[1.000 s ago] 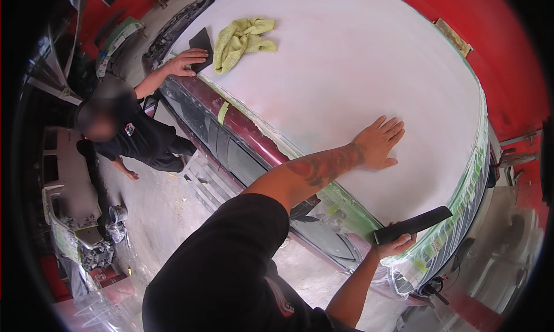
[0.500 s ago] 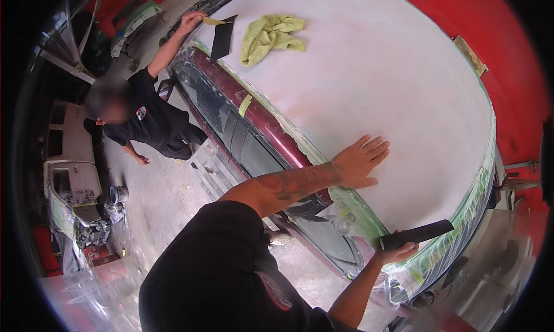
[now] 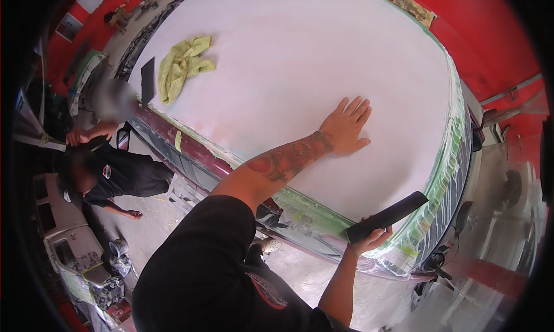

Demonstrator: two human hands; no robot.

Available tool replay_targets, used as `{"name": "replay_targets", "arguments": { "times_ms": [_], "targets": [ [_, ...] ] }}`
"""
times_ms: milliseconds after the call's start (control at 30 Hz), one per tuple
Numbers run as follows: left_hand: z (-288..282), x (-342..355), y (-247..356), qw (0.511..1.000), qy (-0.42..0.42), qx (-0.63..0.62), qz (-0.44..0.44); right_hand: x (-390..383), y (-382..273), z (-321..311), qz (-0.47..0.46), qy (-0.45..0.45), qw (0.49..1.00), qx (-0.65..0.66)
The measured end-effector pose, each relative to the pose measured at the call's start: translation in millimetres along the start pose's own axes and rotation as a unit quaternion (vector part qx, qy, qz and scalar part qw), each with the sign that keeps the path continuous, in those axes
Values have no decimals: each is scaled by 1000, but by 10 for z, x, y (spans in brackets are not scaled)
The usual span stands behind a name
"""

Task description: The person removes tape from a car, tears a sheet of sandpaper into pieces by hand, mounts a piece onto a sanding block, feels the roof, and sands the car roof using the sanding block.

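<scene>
My left hand (image 3: 347, 127) lies flat, fingers spread, on the pale, smooth roof (image 3: 277, 60) of a dark red vehicle. Its tattooed forearm reaches across the roof's near edge. In my right hand (image 3: 372, 239) is a long black sanding block (image 3: 388, 216), gripped near its lower end and tilted up to the right. The block is over the roof's near right corner, beside the green masking tape (image 3: 323, 216); whether it touches cannot be told. Toward the far left of the roof lie a crumpled yellow-green cloth (image 3: 183, 69) and a black strip (image 3: 148, 82).
A person in a dark shirt (image 3: 130, 179) stands left of the vehicle, one arm raised. Plastic sheeting and tape (image 3: 427, 228) edge the roof's right side. Detached vehicle parts (image 3: 72, 245) stand at the left. A red wall (image 3: 490, 43) rises beyond the roof.
My left hand has moved farther in from the roof's edge. The other person has drawn an arm back from the roof, and the yellow sheet it held no longer shows. The view has shifted.
</scene>
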State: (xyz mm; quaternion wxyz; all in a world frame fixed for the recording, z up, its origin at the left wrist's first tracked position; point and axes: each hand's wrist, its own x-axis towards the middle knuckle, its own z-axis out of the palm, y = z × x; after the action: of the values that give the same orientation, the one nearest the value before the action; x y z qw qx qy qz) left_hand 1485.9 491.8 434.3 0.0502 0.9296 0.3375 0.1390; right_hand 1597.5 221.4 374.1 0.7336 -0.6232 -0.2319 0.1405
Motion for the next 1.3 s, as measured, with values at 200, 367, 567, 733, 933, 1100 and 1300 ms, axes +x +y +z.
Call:
{"name": "replay_targets", "arguments": {
  "times_ms": [200,367,567,733,933,1100,1300],
  "targets": [
    [214,899,41,999,-35,19,2,27,10,-17,0,3,1000,-28],
    [374,1544,54,999,-23,37,-2,36,3,-19,2,7,1000,-25],
    [499,1939,68,999,-21,44,-15,48,0,-10,-27,11,999,-27],
    [435,1772,40,999,-28,31,-12,62,-10,-2,-30,-1,999,-24],
    [301,1172,12,1000,-25,17,1,31,-6,-23,-34,-5,999,-32],
    [173,402,-26,999,47,0,26,4,34,-8,-6,14,1000,4],
    [-124,-885,-27,997,72,-23,-21,-17,21,-12,-33,-31,999,18]
  ]
}}
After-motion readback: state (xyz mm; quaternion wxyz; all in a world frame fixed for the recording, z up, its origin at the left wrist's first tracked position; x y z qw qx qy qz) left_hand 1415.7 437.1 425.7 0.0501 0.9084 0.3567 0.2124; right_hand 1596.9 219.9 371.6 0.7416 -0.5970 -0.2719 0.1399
